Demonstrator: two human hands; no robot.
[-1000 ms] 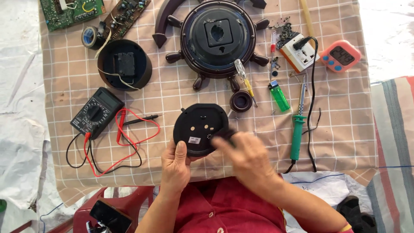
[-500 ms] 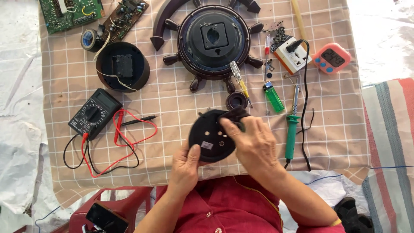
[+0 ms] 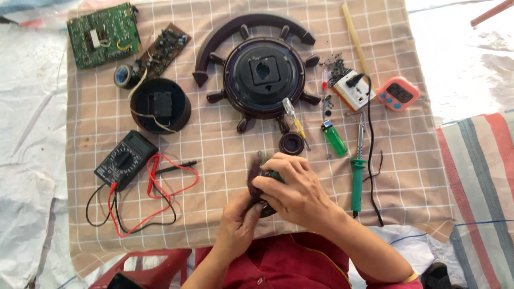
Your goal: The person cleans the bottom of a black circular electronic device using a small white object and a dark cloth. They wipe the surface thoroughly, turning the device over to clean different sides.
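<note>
Both hands, left (image 3: 241, 219) and right (image 3: 292, 187), clasp a dark disc (image 3: 256, 174) (mostly hidden) above the checked cloth (image 3: 214, 214); a multimeter (image 3: 126, 159) lies left, a green iron (image 3: 357, 179) right.

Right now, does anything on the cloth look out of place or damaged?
Nothing looks damaged. Small dark screws lie loose by the white socket, and the multimeter leads sprawl tangled. Both hands grip the dark round part.
</note>
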